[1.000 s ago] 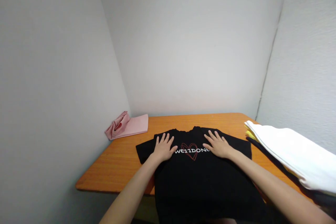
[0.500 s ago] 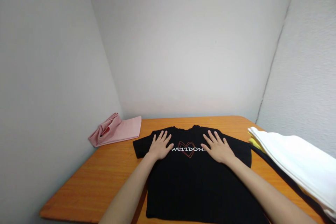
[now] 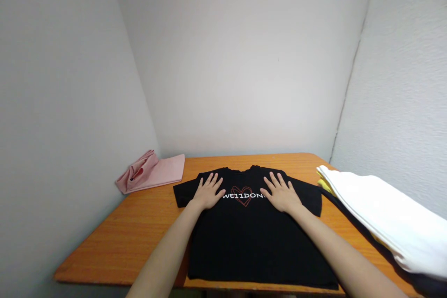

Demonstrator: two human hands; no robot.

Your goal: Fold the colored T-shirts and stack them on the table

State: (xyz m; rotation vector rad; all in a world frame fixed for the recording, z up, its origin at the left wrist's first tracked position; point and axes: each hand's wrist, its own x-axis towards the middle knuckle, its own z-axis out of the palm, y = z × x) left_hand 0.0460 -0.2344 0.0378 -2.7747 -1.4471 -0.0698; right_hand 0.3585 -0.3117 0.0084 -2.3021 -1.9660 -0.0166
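Note:
A black T-shirt (image 3: 244, 242) with a red heart outline and white lettering lies spread flat, front up, on an orange wooden table (image 3: 139, 233). My left hand (image 3: 208, 191) rests flat on the shirt's chest left of the print, fingers spread. My right hand (image 3: 280, 193) lies flat on the chest right of the print, fingers also spread. Neither hand holds anything.
A folded pink garment (image 3: 152, 176) lies at the table's far left corner against the wall. A pile of folded clothes topped by a white one (image 3: 380, 212), with yellow and black edges under it, fills the right side. Grey walls close in on three sides.
Both hands stay flat on the shirt's chest. The view has shifted, so more of the table's near edge and the shirt's hem shows.

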